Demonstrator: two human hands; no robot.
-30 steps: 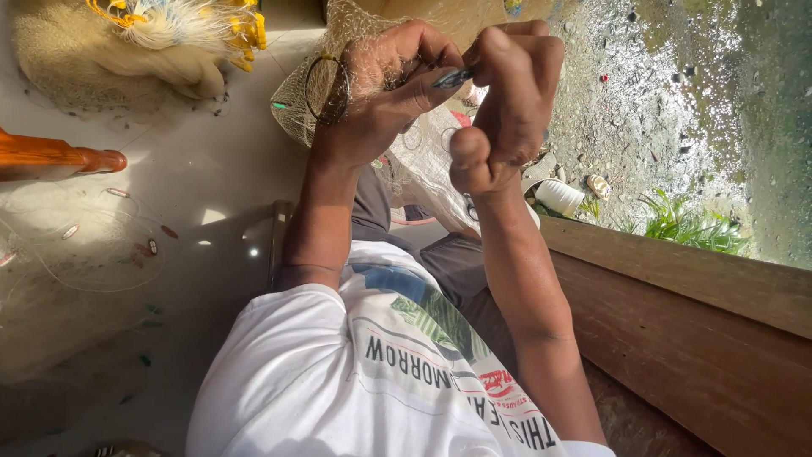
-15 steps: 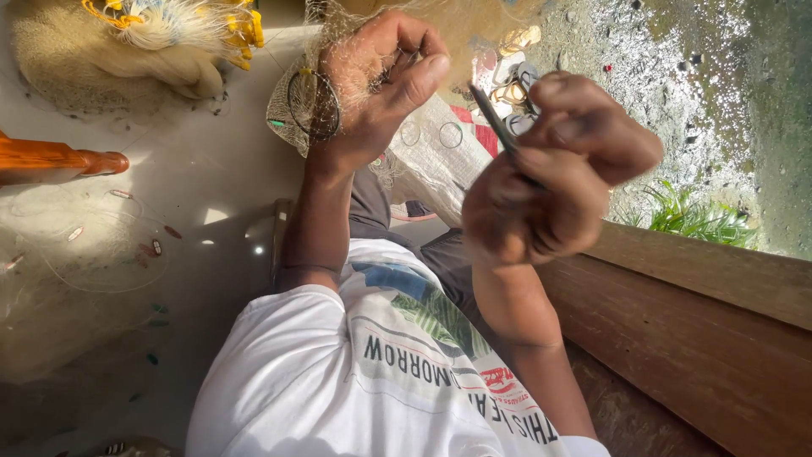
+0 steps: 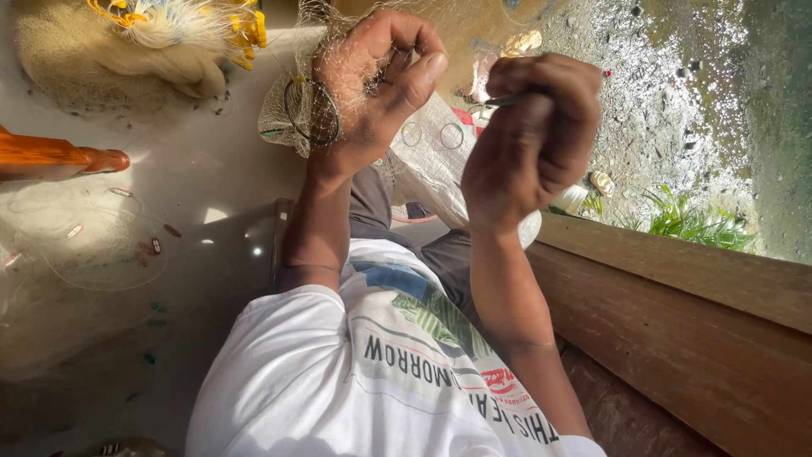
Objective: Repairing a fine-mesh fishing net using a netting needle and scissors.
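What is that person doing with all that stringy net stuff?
A person is working on a thin fishing net. The left hand bunches the net up in its fingers, and the right hand is closed around a small dark tool right beside it. More net lies piled on the floor, with yellow floats at the top.

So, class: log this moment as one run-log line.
left hand: gripping fine fishing net | right hand: fist closed on thin dark tool | hands apart | net pile on floor
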